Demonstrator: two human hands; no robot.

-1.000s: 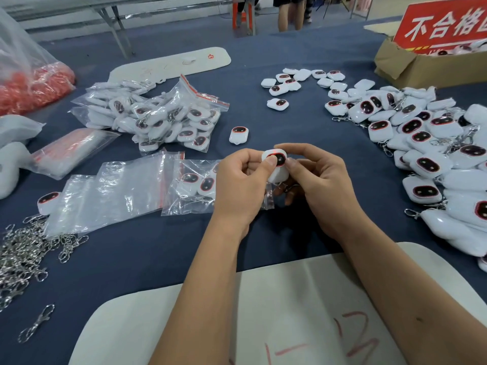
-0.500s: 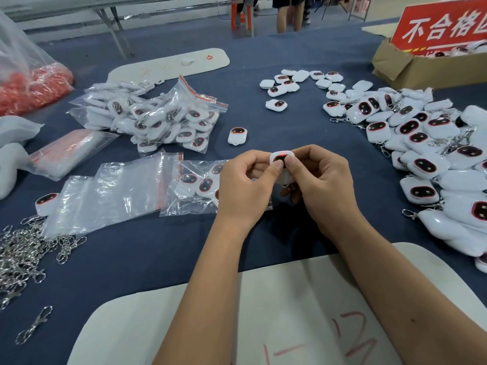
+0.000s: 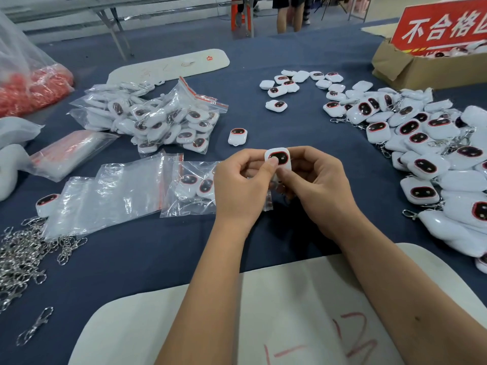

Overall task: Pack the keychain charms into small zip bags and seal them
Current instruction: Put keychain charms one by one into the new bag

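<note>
A blue-covered table (image 3: 147, 254) carries everything. To the right a big heap of loose charms (image 3: 427, 154) spreads toward a cardboard box (image 3: 411, 69); to the far left lies a pile of filled bags (image 3: 158, 119). Nearer, empty zip bags (image 3: 113, 191) lie flat, and just right of them a partly filled zip bag (image 3: 192, 191) holds a few charms, its right end hidden under the left hand (image 3: 242, 185). A tangle of metal clasps (image 3: 21, 254) sits at the left edge.

Both hands meet above that bag. The left hand pinches one charm (image 3: 278, 158) with thumb on its dark face, and the right hand (image 3: 316, 185) grips its lower end, fingers curled. The charm stands roughly upright, long axis pointing away from the person, face toward the camera. The bag lies directly below and left of it, so the left hand is nearer; whether its mouth is open I cannot tell.
</note>
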